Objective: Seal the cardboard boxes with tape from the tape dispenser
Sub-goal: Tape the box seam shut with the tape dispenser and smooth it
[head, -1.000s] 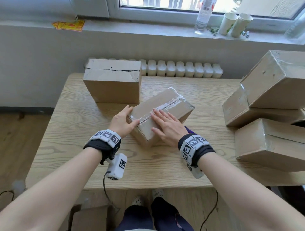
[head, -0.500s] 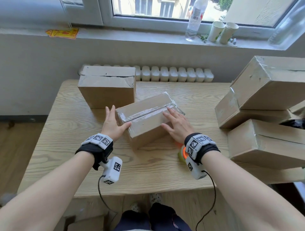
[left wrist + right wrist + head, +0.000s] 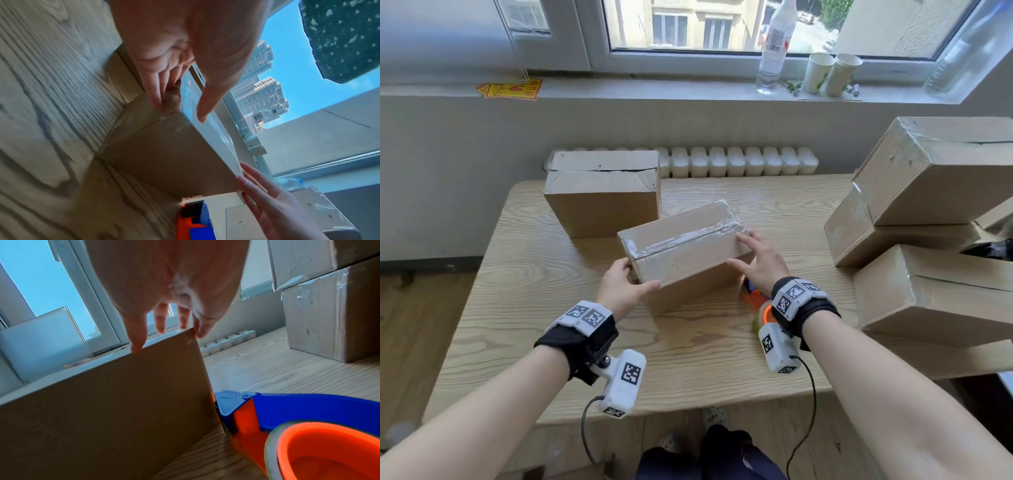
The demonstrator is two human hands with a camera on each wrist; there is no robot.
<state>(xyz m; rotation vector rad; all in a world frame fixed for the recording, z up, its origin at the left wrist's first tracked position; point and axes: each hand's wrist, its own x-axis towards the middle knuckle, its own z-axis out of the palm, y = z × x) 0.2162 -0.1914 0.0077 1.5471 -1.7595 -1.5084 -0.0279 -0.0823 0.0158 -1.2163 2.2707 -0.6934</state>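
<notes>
A pale wooden table (image 3: 524, 308) is sitting under a window, with a sill and a radiator behind it. Beyond the left hand (image 3: 621, 286), toward the window, an untaped box (image 3: 602, 195) is standing with its top seam gaping, probably waiting its turn. The left hand is cupping the near left corner of the taped box (image 3: 685, 246), thumb lying along the front face and fingers wrapped round the end. The right hand (image 3: 760, 263) is lying spread on the box's right end, fingers straight, so the box sits between the two palms; that looks like a hold for turning or shifting it, since clear tape is already running along the top seam. Just under the right wrist, the tape dispenser (image 3: 756, 301) is resting on the table against the box, likely parked within easy reach. Farther right of that hand, more boxes (image 3: 935, 171) are stacked, their faces glossy with tape.

The head view is mostly hiding the dispenser behind the wristband; the right wrist view is showing its blue body, orange core and the roll (image 3: 320, 449) plainly, and the left wrist view its toothed blade (image 3: 193, 202). Only the left wrist view is showing tape wrapping down over the end face under the fingers (image 3: 153, 91).
</notes>
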